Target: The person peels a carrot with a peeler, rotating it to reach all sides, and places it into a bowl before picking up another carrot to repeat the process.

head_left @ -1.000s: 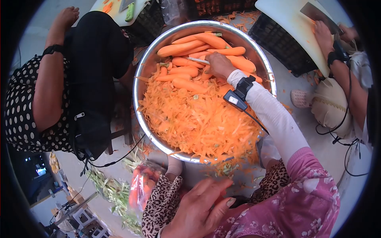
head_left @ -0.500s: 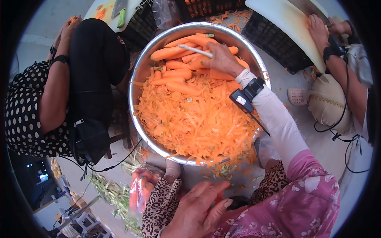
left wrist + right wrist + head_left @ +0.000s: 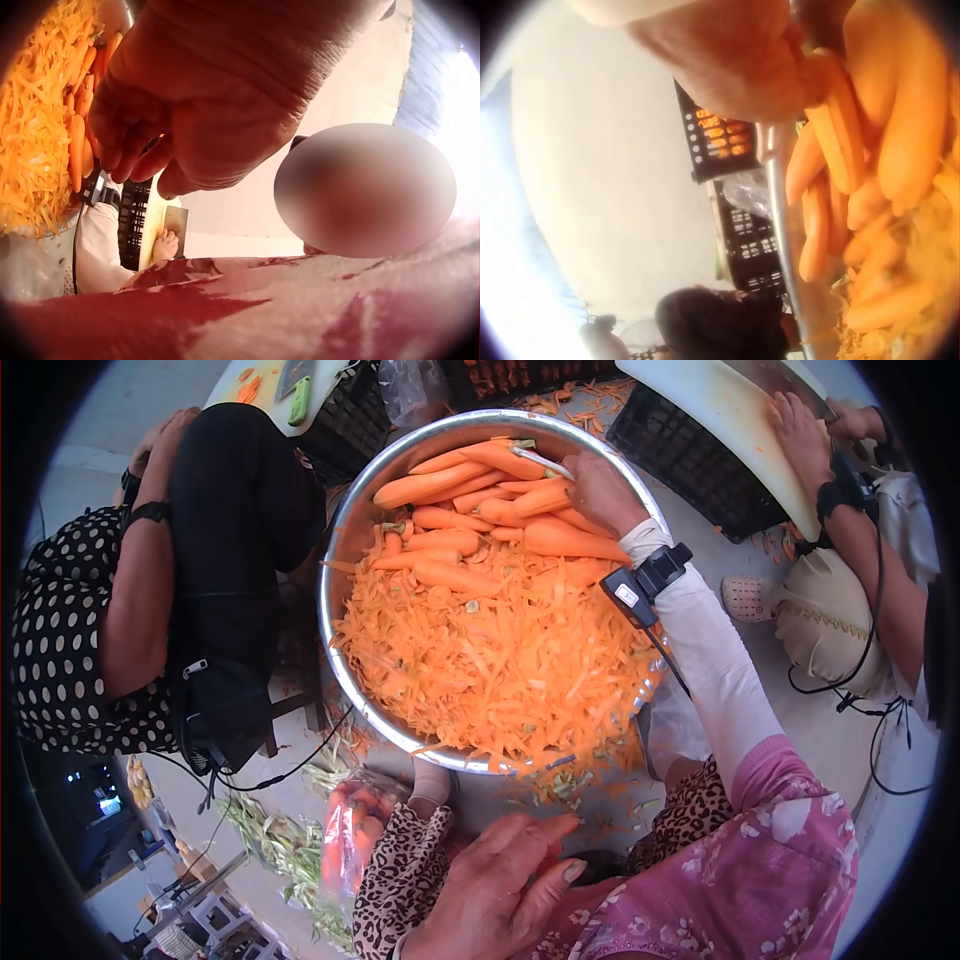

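Note:
My right hand (image 3: 605, 495) is over the far right of a wide metal basin (image 3: 345, 700), close above whole peeled carrots (image 3: 425, 488). A slim white stick-like tool (image 3: 543, 463) is held in its fingers and points left; the fingertips are partly hidden behind the hand. In the right wrist view, a carrot (image 3: 836, 142) lies right at the fingers. Orange carrot shavings (image 3: 490, 670) fill the near half of the basin. My left hand (image 3: 495, 890) hangs over my lap, fingers loosely bent and holding nothing; the left wrist view shows the same relaxed hand (image 3: 202, 97).
A seated person's dark-trousered leg (image 3: 225, 570) is left of the basin. At the right, another person works with a knife on a white board (image 3: 725, 430) over a black crate (image 3: 690, 465). A bag of carrots (image 3: 355, 835) and green leaves (image 3: 285, 850) lie near my feet.
My right hand has moved right across the carrots toward the basin's far right wall, carrying the white tool. My left hand stays put. The person at left has lowered a raised hand to the knee.

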Demonstrator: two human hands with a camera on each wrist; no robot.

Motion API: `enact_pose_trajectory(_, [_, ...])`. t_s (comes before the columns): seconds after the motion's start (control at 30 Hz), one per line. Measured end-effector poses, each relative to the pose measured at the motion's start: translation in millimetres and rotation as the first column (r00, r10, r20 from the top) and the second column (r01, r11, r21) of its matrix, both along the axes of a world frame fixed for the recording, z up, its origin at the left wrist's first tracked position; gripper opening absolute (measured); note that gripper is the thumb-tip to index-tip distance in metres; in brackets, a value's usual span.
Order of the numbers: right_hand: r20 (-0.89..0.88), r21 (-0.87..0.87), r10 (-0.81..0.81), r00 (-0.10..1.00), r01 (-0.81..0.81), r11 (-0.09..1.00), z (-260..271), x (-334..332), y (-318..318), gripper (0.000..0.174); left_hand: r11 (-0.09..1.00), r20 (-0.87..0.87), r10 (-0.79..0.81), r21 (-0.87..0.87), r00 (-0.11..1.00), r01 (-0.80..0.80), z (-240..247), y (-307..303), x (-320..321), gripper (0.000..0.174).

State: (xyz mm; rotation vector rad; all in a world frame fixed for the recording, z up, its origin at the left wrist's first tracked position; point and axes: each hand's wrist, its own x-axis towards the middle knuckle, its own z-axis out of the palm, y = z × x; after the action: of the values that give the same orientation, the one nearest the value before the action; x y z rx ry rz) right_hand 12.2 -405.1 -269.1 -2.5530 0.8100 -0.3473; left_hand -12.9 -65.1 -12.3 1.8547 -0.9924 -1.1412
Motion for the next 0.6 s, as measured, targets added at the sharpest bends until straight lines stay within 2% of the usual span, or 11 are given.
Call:
enact_pose_trajectory(0.03, [-0.049, -0.047, 0.024, 0.999, -0.026, 0.999, 1, 2, 1, 0.021, 1.000, -0.005, 0.002, -0.001, 1.000, -0.002, 0, 0, 0, 0.028])
enact_pose_trajectory(0.17, [-0.082, -0.037, 0.017, 0.997, -0.020, 0.999, -13, 6, 12, 0.025, 1.000, -0.001, 0.002, 0.002, 1.000, -0.002, 1, 1, 1, 0.028])
enact_pose_trajectory(0.23, [-0.159, -0.033, 0.027, 0.987, -0.032, 0.999, -12, 6, 12, 0.032, 1.000, -0.021, 0.010, 0.014, 1.000, -0.009, 1, 1, 1, 0.028])
enact_pose_trajectory(0.37, [-0.166, -0.068, 0.022, 0.986, -0.034, 0.997, -4, 3, 10, 0.031, 1.000, -0.051, -0.011, 0.005, 0.999, 0.012, 0, 2, 3, 0.029])
enact_pose_trajectory(0.47, [-0.085, -0.150, -0.069, 0.994, 0.055, 0.987, 3, -14, 5, 0.032, 1.000, -0.049, -0.005, 0.004, 0.999, 0.006, 1, 3, 4, 0.029])
enact_pose_trajectory(0.5, [-0.089, -0.150, -0.065, 0.994, 0.051, 0.987, 5, -19, 5, 0.032, 1.000, -0.059, -0.012, 0.022, 0.998, 0.013, 2, 4, 5, 0.030])
enact_pose_trajectory(0.6, [-0.144, -0.193, -0.216, 0.966, 0.186, 0.963, 10, -37, 2, 0.031, 0.999, -0.053, -0.030, 0.013, 0.998, 0.031, 1, 5, 5, 0.030])
